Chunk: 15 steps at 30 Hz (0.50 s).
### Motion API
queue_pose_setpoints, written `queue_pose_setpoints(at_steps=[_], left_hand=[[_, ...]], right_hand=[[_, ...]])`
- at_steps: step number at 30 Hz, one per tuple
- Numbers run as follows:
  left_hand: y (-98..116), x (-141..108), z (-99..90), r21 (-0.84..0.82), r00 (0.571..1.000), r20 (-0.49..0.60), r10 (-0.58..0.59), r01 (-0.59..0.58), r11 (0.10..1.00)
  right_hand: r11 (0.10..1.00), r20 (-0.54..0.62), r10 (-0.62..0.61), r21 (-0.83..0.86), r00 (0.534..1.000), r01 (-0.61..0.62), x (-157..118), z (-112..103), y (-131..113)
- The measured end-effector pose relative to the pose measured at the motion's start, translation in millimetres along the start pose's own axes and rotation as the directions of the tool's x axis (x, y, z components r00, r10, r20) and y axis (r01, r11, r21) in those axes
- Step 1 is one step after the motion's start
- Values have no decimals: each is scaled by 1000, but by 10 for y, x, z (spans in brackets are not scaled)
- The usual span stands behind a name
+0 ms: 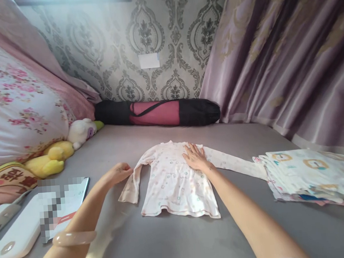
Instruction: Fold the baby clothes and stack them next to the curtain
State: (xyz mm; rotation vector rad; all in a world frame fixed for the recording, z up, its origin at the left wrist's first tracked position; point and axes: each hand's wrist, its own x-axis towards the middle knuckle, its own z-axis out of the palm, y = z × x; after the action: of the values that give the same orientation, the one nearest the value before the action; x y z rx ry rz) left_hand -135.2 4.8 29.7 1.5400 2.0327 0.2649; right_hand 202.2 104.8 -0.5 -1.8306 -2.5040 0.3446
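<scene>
A small white long-sleeved shirt [176, 183] with a faint coloured print lies spread on the grey surface, its hem toward me. My right hand [196, 157] rests flat on the shirt's upper right part, fingers spread. At the shirt's left sleeve, my left hand [120, 172] has its fingertips closed on the outer edge near the bend. That sleeve angles down toward me, while the other stretches out to the right and reaches the pile of folded clothes [313, 174].
A black and pink rolled bag [156, 113] lies along the wall. Left are a floral pillow [20, 104], plush toys [52, 159], a phone-like device [73, 198], a white device [26, 229] and a power strip [4, 217]. Purple curtains [287, 58] hang at right.
</scene>
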Motion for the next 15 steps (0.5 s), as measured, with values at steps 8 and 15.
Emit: queue_pose_setpoints(at_steps=[8,15], left_hand=[[130,-194,77,103,999,31,7,-10,995],[119,-113,-222,58,999,-21,37,-36,998]], right_hand=[[993,-292,-98,36,951,113,125,-143,-533],[944,-204,-249,168,947,284,330,25,-1127]])
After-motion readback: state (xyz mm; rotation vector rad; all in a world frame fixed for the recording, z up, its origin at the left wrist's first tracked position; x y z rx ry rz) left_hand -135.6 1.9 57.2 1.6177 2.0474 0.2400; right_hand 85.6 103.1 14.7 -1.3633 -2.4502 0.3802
